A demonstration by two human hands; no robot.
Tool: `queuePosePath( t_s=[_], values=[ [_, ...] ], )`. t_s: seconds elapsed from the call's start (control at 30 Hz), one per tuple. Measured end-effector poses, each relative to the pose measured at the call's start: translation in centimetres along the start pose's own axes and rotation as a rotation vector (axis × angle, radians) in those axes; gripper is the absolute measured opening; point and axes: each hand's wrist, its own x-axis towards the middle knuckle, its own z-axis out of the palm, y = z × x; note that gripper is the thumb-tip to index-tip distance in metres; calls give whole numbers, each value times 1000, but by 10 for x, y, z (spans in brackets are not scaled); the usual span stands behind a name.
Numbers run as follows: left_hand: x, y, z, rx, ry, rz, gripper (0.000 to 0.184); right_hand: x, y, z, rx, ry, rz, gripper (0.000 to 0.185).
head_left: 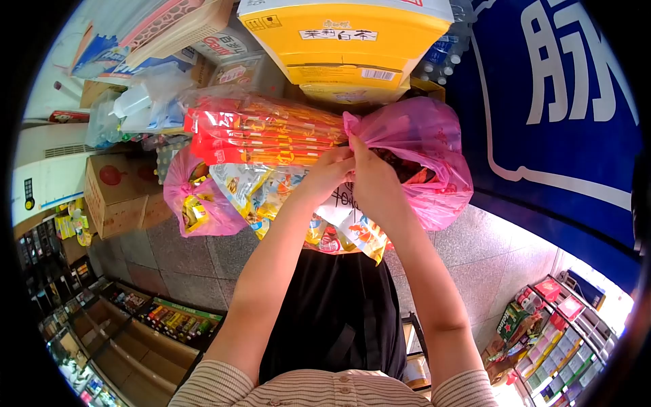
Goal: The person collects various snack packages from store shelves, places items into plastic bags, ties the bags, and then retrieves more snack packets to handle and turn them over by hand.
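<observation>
So the pink bag is up front on the right, bulging, with something dark showing through its opening. Right hand has the gathered plastic pinched in its fingers; left hand is right up against it, fingers curled, can't tell if it's gripping too. Red packs lie just left, snack packets below those, yellow box behind.

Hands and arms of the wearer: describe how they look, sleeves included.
The left hand and right hand wear no gloves, and neither wrist shows a watch or bracelet. The short sleeves are pale with thin darker stripes and end above the elbows.
</observation>
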Motion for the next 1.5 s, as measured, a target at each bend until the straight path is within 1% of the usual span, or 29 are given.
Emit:
queuePosePath(
  t_s=[0.03, 0.07, 0.13, 0.17, 0.23, 0.27, 0.3, 0.37, 0.4, 0.47, 0.6, 0.67, 0.77, 0.9, 0.93, 1.0, 1.03, 1.07, 1.1, 1.13, 1.17, 1.2, 1.27, 1.3, 1.37, 1.4, 1.43, 1.47, 1.5],
  values=[
    [1, 1, 2, 10, -25, 25, 25, 1, 0, -3, -85, -19, -18, 38],
    [2, 1, 3, 18, -50, 51, 24, 1, 0, -7, -86, -23, -22, 38],
    [7, -8, -1, 62, -58, 57, 21, 4, -4, -17, -237, -43, -99, 32],
    [8, -13, -3, 110, -71, 59, 19, 6, -2, -19, -237, -47, -104, 32],
    [1, -9, -4, 86, -44, 45, 19, 13, 3, -23, -398, -53, -83, 27],
    [-2, -7, -5, 65, -20, 28, 19, 15, 8, -26, -207, -96, -76, 26],
    [-3, -8, -7, 62, -15, 31, 19, 18, 15, -30, -207, -100, -81, 26],
    [-3, -11, -13, -55, -85, 61, 22, 24, 26, -31, 42, -266, 2, 22],
    [-3, -11, -15, -58, -80, 61, 22, 25, 28, -28, 43, -271, 1, 22],
    [-2, -11, -17, 21, -88, 97, 21, 26, 29, -24, -102, -171, -150, 20],
    [-6, -10, -17, 50, -1, 99, 19, 25, 17, -17, -233, -139, -235, 18],
    [-7, -9, -14, 155, 97, 71, 15, 23, 16, -14, -141, -128, -188, 19],
    [-10, -7, -6, 226, 183, 58, 11, 26, 10, -14, -151, -99, -171, 21],
    [-9, -18, -13, 358, 207, 183, 11, 32, 1, -22, -213, -90, -149, 19],
    [-7, -20, -16, 356, 208, 183, 11, 34, 1, -25, -270, -108, -134, 15],
    [-2, -27, -21, 223, 267, 183, 12, 37, 13, -29, -328, -127, -121, 12],
    [0, -35, -26, 222, 269, 183, 12, 37, 30, -28, -384, -119, -44, 9],
    [2, -43, -30, 428, 335, 231, 13, 37, 46, -26, -439, -110, 34, 8],
    [1, -49, -32, 634, 401, 278, 13, 33, 56, -24, -440, -111, 32, 8],
    [-1, -50, -25, 596, 445, 209, 15, 26, 63, -23, -467, -111, 97, 9],
    [-1, -50, -25, 594, 446, 209, 15, 20, 70, -21, -494, -111, 163, 10],
    [-3, -53, -23, 594, 465, 226, 14, 13, 72, -21, -496, -127, 163, 10],
    [-2, -54, -24, 601, 479, 258, 13, 8, 77, -20, -430, -42, -34, 11],
    [-2, -55, -23, 420, 432, 294, 11, 8, 74, -22, -431, -42, -36, 11],
    [-1, -55, -21, 57, 332, 359, 9, 11, 66, -26, -50, -12, 62, 12],
    [2, -49, -17, 25, 326, 459, 6, 15, 68, -23, -51, -11, 60, 12],
    [3, -44, -15, 25, 326, 461, 6, 20, 71, -20, 169, -75, 160, 13],
    [3, -39, -12, -25, 321, 411, 5, 24, 73, -18, 389, -139, 258, 14],
    [5, -35, -11, -75, 314, 360, 6, 26, 70, -18, 387, -139, 256, 14]
  ],
)
